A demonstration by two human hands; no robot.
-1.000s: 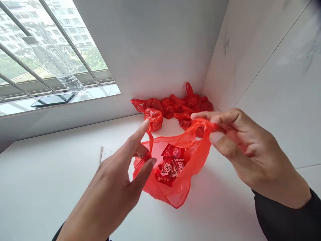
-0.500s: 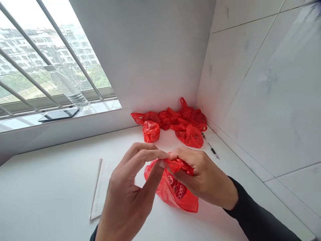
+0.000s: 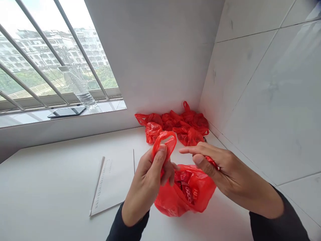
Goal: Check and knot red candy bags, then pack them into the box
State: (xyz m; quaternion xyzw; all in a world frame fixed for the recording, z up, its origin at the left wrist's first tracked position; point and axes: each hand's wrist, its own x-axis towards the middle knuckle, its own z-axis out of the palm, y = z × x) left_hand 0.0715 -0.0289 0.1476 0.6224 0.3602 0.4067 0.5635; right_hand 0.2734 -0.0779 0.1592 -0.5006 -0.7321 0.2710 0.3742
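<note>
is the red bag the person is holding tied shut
No, the red bag gapes open at the top, and red packets show inside it.

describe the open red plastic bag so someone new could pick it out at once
On the white table, look nearer than the heap of bunched red plastic bags. There, its loop handle in the left hand, is a translucent red plastic bag. Unlike its neighbours, it gapes open, showing red packets printed in white.
</note>
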